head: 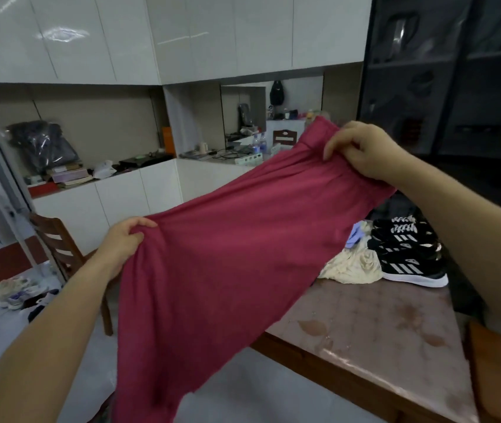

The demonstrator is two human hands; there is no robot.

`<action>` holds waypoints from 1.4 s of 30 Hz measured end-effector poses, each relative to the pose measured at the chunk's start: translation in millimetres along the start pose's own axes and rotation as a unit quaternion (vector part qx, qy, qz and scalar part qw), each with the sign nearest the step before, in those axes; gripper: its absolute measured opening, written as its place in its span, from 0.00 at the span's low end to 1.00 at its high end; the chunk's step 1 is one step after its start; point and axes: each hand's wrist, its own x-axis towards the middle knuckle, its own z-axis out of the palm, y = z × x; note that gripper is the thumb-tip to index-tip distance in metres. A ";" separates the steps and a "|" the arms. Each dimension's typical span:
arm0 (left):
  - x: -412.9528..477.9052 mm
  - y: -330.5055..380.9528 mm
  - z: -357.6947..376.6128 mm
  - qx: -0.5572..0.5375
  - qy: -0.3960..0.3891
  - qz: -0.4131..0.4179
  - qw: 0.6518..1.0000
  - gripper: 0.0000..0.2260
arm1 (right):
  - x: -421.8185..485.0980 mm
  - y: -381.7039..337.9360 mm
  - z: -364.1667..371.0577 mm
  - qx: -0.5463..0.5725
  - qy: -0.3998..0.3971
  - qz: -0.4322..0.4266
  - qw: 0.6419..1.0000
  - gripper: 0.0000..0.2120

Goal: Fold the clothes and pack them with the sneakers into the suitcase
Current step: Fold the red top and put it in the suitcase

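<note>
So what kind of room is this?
Probably a home dining or kitchen area: glossy white cabinets on the wall, a cluttered counter below, and a wooden table with a chair. The left hand and right hand hold up a red garment.

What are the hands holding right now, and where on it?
Both hands grip the red garment by its top edge: left hand at one end, right hand at the other, raised above the table.

A red garment (pixel 237 239) is held up over the table (pixel 380 325), gripped at one edge by the left hand (pixel 124 242) and at the other by the right hand (pixel 362 151). Black sneakers (pixel 408 251) and a cream cloth (pixel 353 264) are parked on the table behind it.
</note>
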 end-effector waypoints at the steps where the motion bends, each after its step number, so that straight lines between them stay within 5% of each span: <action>1: 12.7 11.0 18.4 0.011 0.000 0.008 1.000 0.18 | -0.1 19.6 -3.4 -0.005 -0.003 0.020 1.000 0.18; 10: 120.0 99.0 245.1 0.063 -0.094 0.080 0.990 0.23 | 7.8 231.2 -58.1 -0.088 -0.013 0.133 0.987 0.20; 19: 147.7 79.2 497.6 0.049 -0.179 0.043 0.982 0.22 | 12.2 421.0 -78.5 -0.191 -0.091 0.160 0.964 0.23; 25: 141.1 63.9 586.5 0.043 -0.226 0.012 0.973 0.21 | 3.9 525.8 -64.3 -0.206 -0.128 0.194 0.951 0.25; 32: 130.9 20.6 634.5 0.029 -0.180 -0.011 0.983 0.11 | 17.4 622.9 9.2 -0.203 -0.192 0.193 0.940 0.24; 37: 84.3 12.1 658.5 0.292 -0.036 0.125 0.947 0.21 | 19.4 665.0 66.8 -0.181 -0.203 0.218 0.937 0.23; 42: 10.1 35.9 718.2 0.304 -0.203 0.293 0.884 0.28 | 24.0 670.5 93.6 -0.185 -0.206 0.208 0.938 0.23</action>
